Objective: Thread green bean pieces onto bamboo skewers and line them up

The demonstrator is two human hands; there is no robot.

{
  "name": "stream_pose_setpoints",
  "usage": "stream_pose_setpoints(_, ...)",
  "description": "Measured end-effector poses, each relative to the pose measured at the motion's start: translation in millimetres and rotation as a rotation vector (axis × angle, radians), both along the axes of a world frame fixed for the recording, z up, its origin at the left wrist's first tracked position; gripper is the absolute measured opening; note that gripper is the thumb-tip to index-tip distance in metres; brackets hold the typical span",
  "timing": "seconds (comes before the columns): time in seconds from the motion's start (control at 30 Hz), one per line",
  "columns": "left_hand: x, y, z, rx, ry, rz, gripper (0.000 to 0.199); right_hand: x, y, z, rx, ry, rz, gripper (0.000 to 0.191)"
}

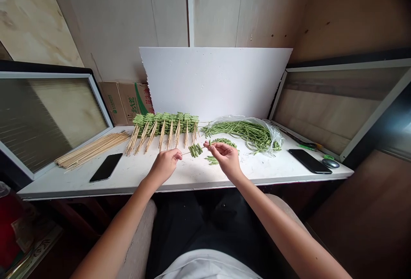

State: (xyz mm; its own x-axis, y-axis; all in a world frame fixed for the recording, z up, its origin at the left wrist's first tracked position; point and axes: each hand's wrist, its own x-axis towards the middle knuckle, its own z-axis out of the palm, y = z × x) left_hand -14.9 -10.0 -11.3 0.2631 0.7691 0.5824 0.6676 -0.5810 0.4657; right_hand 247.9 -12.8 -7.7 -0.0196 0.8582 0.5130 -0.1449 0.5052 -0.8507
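My left hand (pixel 166 163) pinches the end of a thin wooden skewer. Several short green bean pieces (pixel 195 150) are threaded side by side on that skewer, between my two hands. My right hand (pixel 224 155) holds one short bean piece (pixel 210 142) between thumb and finger, close to the skewer's tip. Loose cut bean pieces (pixel 212 159) lie on the white table (pixel 189 178) beneath and behind my right hand. Behind my left hand, filled bean skewers (pixel 167 124) are stacked in a row, their bare stick ends pointing toward me.
Bare skewers (pixel 93 149) and a phone (pixel 106 167) lie at the left. Long beans (pixel 247 132) fill a clear plastic bag at the back right. Another phone (pixel 309 161) and a mouse (pixel 330 163) are at the right. A white board (pixel 215 82) stands behind.
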Motion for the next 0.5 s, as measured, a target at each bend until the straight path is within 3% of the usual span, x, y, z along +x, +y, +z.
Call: stream_pose_setpoints(0.5,11,-8,1.4,0.065,-0.01,0.053,0.023,-9,0,-10.3,-0.06,-0.061,-0.064,0.033)
